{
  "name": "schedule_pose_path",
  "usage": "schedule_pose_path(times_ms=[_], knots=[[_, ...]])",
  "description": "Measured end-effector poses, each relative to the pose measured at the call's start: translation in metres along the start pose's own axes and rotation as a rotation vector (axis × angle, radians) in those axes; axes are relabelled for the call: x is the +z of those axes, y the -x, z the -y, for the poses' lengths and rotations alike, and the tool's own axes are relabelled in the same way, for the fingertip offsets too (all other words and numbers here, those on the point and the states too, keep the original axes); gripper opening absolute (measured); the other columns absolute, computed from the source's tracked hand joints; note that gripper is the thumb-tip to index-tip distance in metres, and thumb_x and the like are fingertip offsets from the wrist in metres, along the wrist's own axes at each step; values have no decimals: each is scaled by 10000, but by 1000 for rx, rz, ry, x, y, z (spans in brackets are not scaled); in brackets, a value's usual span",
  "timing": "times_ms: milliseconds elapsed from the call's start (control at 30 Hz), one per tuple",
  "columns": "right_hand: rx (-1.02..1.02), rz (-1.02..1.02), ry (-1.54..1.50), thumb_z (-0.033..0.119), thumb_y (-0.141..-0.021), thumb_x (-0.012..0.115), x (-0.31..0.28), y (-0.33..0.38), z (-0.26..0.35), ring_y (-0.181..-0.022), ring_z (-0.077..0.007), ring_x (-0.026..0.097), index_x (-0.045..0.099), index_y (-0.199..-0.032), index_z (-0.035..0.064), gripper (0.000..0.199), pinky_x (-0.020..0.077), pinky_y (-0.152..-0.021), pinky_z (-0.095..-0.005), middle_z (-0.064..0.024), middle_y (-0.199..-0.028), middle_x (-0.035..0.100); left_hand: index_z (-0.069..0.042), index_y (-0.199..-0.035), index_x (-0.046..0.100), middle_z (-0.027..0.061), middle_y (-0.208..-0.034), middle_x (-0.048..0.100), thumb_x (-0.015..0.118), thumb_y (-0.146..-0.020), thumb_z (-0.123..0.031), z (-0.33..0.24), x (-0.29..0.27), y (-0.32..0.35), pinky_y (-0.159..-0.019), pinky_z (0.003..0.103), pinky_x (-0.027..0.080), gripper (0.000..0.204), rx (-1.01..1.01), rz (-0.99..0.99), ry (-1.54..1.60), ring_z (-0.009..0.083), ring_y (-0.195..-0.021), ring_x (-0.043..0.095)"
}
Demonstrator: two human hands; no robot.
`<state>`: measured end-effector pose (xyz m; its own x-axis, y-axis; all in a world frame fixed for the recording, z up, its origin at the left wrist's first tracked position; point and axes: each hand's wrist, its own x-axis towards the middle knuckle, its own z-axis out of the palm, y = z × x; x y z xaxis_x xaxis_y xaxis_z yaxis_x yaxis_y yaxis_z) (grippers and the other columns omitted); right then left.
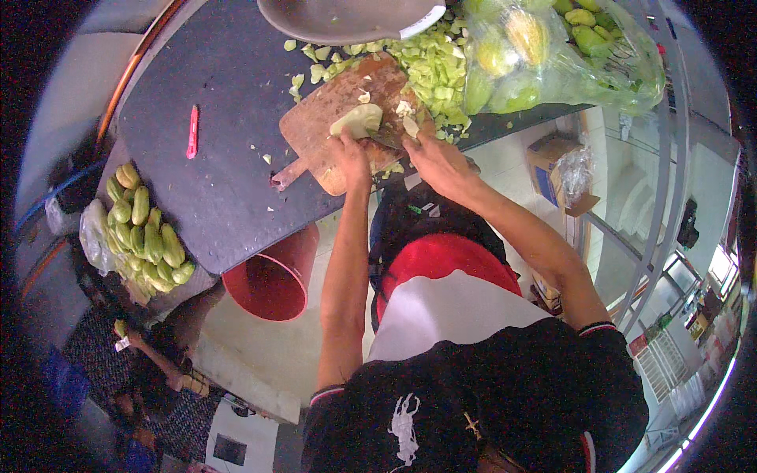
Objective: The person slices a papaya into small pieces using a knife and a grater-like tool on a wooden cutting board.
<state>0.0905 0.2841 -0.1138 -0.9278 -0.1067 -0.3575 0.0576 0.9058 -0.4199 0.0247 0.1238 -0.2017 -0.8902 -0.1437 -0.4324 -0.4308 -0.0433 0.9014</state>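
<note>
My left hand (352,162) is closed on a pale green peeled vegetable piece (359,120) over the wooden cutting board (307,126). Beside it, at the board's right edge, my right hand (438,158) has its fingers curled. What it grips is hard to make out; a dark, flat shape lies between the hands. Small whitish scraps (364,97) lie on the board. Chopped light green pieces (430,71) are heaped just beyond it, and some are scattered to its left.
A grey basin (347,24) stands at the far edge. Bagged green vegetables (544,63) are at right, a pink cutter (192,132) and a pile of cucumbers (142,229) at left. Below the table edge is a red bucket (272,280). Another person's hand (134,339) holds a vegetable at lower left.
</note>
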Motion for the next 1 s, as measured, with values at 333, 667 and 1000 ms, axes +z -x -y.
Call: schedule_pose_path(times_ms=[333,667,1000], knots=[[-57,-28,131,107,-932,546,-11,-1,-7,-712,-351,680,606,-1174,6,269,568,-598,-430,-252,-1052,573,71,-931,546,223,-832,630,594,-949,-301,-7,-37,-32,-686,441,501,376,204,232,-647,327,-725,636],[218,-281,-355,196,-974,528,7,-8,-9,-804,-489,604,594,-910,-35,249,466,-693,-532,-279,-800,629,43,-873,585,108,-710,607,566,-984,-282,9,-39,-15,-579,340,458,344,91,282,-448,164,-607,566],[197,-130,-330,214,-964,542,-33,4,-23,-822,-474,600,599,-956,-19,240,471,-750,-528,-259,-834,640,87,-1295,429,379,-1236,490,691,-828,-230,-21,1,-6,-989,524,420,623,407,208,-839,508,-1180,477]])
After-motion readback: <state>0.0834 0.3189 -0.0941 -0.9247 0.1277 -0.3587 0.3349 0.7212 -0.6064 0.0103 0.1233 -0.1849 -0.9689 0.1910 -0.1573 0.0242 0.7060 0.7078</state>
